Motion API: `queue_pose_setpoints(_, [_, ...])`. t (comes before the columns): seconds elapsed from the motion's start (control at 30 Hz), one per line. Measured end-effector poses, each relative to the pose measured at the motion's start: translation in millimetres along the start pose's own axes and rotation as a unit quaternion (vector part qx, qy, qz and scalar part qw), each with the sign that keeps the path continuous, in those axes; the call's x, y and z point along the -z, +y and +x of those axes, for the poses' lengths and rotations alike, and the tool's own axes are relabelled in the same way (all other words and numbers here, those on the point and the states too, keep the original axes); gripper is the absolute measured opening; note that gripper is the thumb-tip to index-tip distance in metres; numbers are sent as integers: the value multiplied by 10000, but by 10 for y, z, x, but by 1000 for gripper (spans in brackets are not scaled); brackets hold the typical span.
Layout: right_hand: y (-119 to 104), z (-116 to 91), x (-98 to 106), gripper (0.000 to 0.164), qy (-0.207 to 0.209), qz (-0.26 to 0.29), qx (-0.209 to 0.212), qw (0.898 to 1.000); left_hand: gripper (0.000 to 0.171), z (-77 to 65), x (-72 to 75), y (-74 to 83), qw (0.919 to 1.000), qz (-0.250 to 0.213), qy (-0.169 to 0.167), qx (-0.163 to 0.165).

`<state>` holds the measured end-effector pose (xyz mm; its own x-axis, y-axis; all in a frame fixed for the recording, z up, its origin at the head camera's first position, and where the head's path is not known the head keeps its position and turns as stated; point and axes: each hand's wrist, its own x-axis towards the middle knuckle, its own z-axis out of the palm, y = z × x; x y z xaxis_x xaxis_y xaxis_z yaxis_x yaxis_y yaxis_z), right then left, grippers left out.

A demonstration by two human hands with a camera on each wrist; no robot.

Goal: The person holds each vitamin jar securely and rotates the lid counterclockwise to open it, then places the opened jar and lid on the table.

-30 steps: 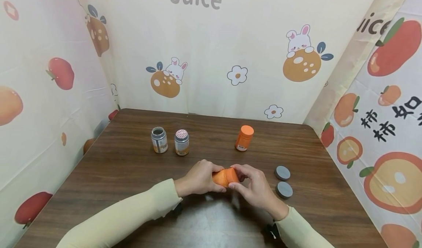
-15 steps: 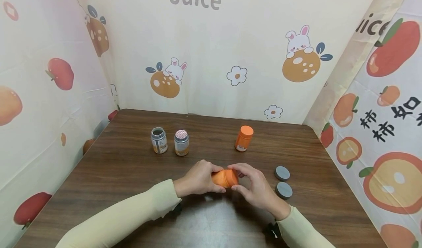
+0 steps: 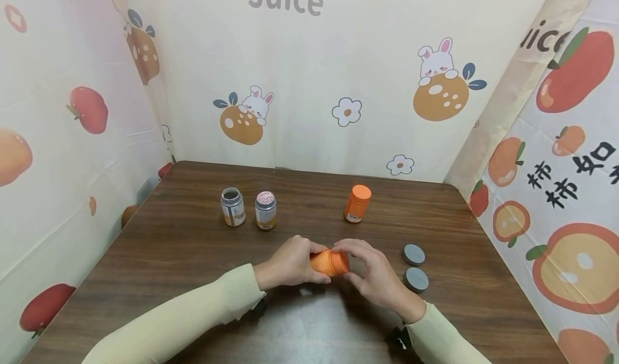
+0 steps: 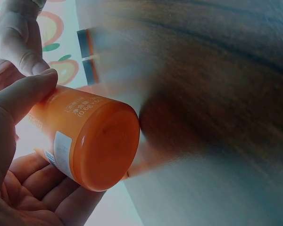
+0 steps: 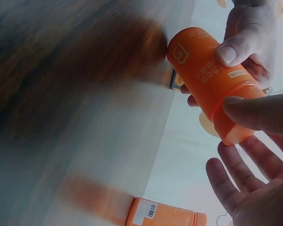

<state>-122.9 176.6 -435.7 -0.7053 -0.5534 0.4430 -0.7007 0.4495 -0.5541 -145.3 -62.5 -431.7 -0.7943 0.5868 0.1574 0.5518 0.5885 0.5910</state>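
Note:
An orange bottle [image 3: 323, 263] lies tilted on its side just over the table, its lid end toward the right. My left hand [image 3: 292, 262] grips its body; in the left wrist view its round base [image 4: 108, 148] and a white label [image 4: 62, 153] show. My right hand [image 3: 374, 272] is at the orange lid [image 3: 340, 262], thumb on one side and fingertips round the other. In the right wrist view the thumb [image 5: 254, 113] presses on the lid, which sits on the bottle, while the other fingers spread beside its end.
Two grey-necked jars stand at the back left: an open jar [image 3: 234, 208] and a jar with a patterned seal [image 3: 266, 211]. Another orange bottle [image 3: 357, 204] stands upright behind my hands. Two grey lids [image 3: 413, 255] lie to the right on the wooden table [image 3: 184, 256].
My right hand's thumb has slid down and right off the lid's face, and its fingers have shifted round the lid. The left hand stays in place holding the bottle.

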Motion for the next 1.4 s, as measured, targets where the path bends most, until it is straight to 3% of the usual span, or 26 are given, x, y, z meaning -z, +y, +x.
queue_pose_setpoints(0.3, [5,-6,-3,78,15,-63,106,9999,47,-4,-18,-11,10000,3,44,27])
queue_pose_setpoints(0.57, [24,-35,18,88,-24,-116,-133,9998,49,-8,-14,-6,10000,26,82,34])
queue_pose_setpoints(0.77, [13,-60,22,76,102,58,-682,9976,49,-13,-11,-3,10000,28,86,26])
queue_pose_setpoints(1.03, [-28,-27,-2,40,683,288,-1634,9838,50,-14,-11,-1,9999,-94,69,126])
queue_pose_setpoints(1.4, [-80,20,-52,33,536,382,-2413,9682,48,-12,-16,2,9998,-111,110,105])
